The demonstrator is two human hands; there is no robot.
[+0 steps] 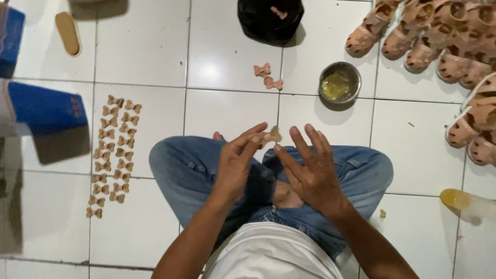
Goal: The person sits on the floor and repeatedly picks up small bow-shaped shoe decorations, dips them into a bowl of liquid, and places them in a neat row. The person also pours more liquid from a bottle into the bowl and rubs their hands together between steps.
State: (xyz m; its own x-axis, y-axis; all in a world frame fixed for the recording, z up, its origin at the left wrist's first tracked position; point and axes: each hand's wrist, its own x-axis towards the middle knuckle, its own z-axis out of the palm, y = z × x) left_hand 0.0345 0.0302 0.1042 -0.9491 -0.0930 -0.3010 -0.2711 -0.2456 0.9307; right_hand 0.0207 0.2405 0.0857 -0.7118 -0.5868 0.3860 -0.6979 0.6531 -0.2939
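I sit cross-legged in blue jeans on a white tiled floor. My left hand point(238, 164) pinches a small tan bow-shaped piece point(272, 136) at its fingertips, held above my knees. My right hand point(310, 170) is spread open beside it, its index fingertip just under the bow piece. Two pink bow pieces point(267, 76) lie on the floor ahead of me. A small metal bowl point(339, 82) with yellowish glue stands to their right.
Several tan bow pieces point(112, 155) lie in two rows at my left. A pile of pink-tan sandals point(444, 46) fills the upper right. A black bag point(270, 18) sits at top centre, blue boxes point(44, 106) at left, a yellow bottle point(457, 199) at right.
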